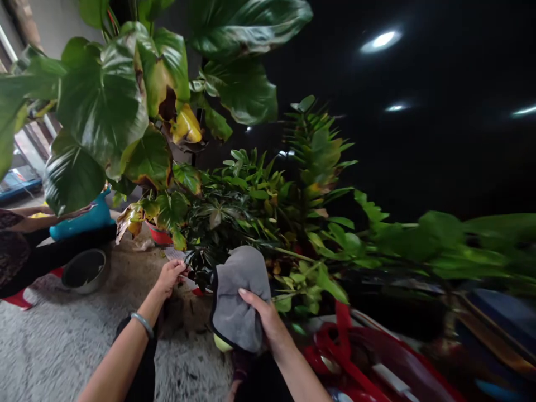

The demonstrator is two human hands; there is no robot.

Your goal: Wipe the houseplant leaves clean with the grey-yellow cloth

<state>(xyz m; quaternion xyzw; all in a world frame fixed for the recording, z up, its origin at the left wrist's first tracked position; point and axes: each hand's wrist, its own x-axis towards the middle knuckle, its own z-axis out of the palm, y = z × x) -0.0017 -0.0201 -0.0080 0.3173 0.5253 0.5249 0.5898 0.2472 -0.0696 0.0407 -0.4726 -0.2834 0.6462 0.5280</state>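
My right hand (262, 312) grips a thick grey cloth (245, 290) with dark edging, the thumb lying on top. A pale yellow-green side of it shows at the bottom. To the left, my left hand (171, 276), with a bracelet (143, 325) on the wrist, is closed in a pinch at the edge of a dark-leaved plant (215, 215). Dark leaves and a white paper with writing (176, 254) meet at its fingertips, so what it pinches I cannot make out. Green leaves surround the cloth's upper side.
A large-leaved plant (103, 100) with browned, yellowing leaves overhangs the left, above a red pot (159, 233). Another person's arm (31, 223) reaches by a turquoise object (81, 223). A grey basin (85, 272) stands on the floor; a red bag (368, 357) lies at lower right.
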